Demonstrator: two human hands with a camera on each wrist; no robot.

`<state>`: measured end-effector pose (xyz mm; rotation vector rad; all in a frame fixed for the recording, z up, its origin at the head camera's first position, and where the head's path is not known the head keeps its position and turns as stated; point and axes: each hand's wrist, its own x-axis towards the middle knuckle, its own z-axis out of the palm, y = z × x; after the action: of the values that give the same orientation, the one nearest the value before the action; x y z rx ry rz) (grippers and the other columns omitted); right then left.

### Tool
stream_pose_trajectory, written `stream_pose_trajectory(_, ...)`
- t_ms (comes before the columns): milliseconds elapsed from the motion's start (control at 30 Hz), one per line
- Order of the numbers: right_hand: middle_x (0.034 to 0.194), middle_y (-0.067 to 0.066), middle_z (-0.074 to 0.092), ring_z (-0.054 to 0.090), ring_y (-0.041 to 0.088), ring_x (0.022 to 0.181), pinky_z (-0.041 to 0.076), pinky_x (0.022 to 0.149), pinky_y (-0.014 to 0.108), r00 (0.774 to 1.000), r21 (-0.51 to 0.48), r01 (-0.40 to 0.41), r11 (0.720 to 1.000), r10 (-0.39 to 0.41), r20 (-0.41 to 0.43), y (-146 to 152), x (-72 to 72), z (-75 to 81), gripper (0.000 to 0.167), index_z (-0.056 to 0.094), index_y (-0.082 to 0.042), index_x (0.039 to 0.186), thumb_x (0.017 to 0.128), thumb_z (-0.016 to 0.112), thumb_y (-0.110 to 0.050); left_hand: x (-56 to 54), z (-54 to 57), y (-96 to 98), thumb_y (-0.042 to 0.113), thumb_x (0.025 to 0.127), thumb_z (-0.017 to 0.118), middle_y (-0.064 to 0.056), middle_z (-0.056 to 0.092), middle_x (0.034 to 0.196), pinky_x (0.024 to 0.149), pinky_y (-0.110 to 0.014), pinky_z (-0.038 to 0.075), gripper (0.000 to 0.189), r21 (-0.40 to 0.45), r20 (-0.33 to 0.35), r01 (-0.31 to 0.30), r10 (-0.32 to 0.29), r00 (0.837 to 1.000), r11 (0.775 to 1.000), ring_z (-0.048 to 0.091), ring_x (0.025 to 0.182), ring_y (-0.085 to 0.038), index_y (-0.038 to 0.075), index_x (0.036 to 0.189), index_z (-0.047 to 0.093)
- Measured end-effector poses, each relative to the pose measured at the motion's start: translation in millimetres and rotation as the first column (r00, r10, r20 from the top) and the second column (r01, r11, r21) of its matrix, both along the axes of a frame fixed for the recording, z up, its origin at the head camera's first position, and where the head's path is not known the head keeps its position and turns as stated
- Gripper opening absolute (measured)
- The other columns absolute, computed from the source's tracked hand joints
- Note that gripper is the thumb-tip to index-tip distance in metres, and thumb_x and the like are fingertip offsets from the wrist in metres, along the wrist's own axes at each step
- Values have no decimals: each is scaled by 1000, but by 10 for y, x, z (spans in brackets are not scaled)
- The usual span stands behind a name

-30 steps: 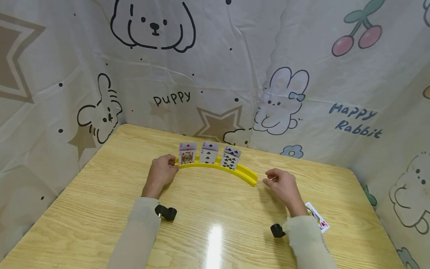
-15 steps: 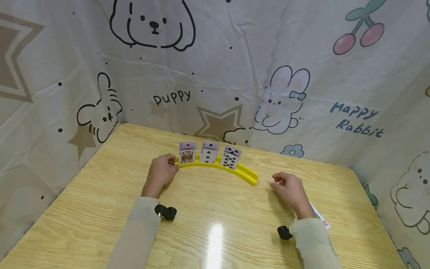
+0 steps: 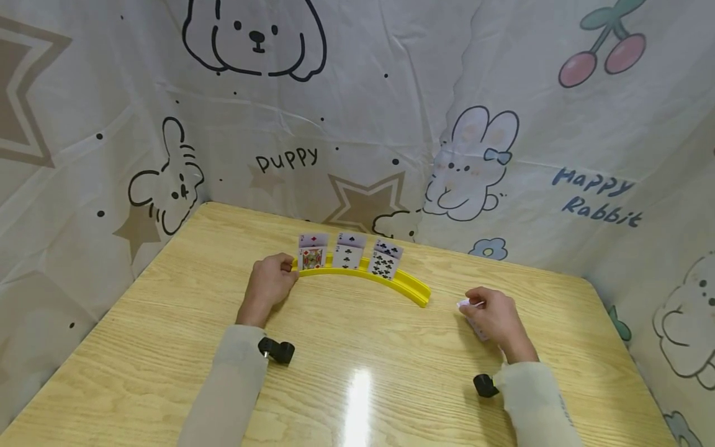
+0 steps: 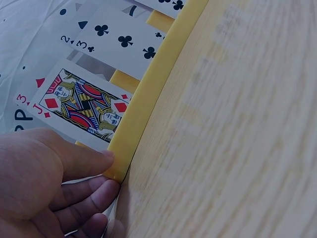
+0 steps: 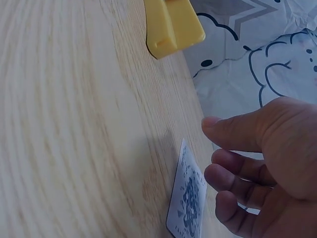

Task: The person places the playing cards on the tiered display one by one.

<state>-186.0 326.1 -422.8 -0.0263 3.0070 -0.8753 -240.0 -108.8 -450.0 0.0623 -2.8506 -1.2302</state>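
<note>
A curved yellow card holder (image 3: 410, 287) stands on the table with three pairs of playing cards upright in it. The jack of diamonds (image 4: 84, 106) is in front at the left, the three of clubs (image 4: 121, 39) in the middle, and a many-pip club card (image 3: 383, 266) at the right. My left hand (image 3: 269, 287) pinches the holder's left end between thumb and fingers. Beyond its right end, my right hand (image 3: 499, 316) hovers over a playing card (image 5: 189, 198) with a dark figure, lying on the table. Its thumb and loosely bent fingers are apart, nothing visible between them.
A wooden table (image 3: 357, 347) bears everything. Behind it and at both sides hangs a pale printed cloth (image 3: 268, 124). Black wrist mounts (image 3: 277, 351) sit at both cuffs.
My right hand has moved right, away from the holder, uncovering part of a card beneath it. The red-suited card near the right forearm has become hidden. My left hand keeps its grip.
</note>
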Motion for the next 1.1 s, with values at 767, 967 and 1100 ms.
stream_pose_trajectory(767, 112, 22, 65, 61, 29, 93, 52, 81, 47, 995, 69, 22, 997, -29, 95, 243, -134, -63, 42, 62, 9, 125, 94, 70, -18, -17, -26, -16, 13, 92, 70, -17, 69, 108, 87, -42, 53, 36, -1, -15, 7, -7, 1000, 1000, 66, 99, -28, -3, 124, 66)
stream_pose_trajectory(967, 111, 22, 66, 61, 30, 94, 52, 82, 49, 995, 83, -5, 997, -4, 101, 272, -187, -29, 43, 62, 9, 125, 93, 71, -19, -10, -20, -13, 13, 92, 70, -17, 69, 108, 87, -42, 53, 36, 2, -10, 1, -1, 1000, 1000, 67, 99, -28, -3, 125, 66)
stream_pose_trajectory(1100, 114, 24, 65, 62, 33, 99, 51, 86, 51, 991, 102, -16, 995, 2, 136, 298, -225, -14, 45, 61, 10, 126, 93, 72, -19, -14, -24, -15, 12, 92, 70, -17, 69, 108, 86, -42, 53, 36, 3, -16, 0, 0, 1000, 1000, 67, 99, -28, -3, 124, 66)
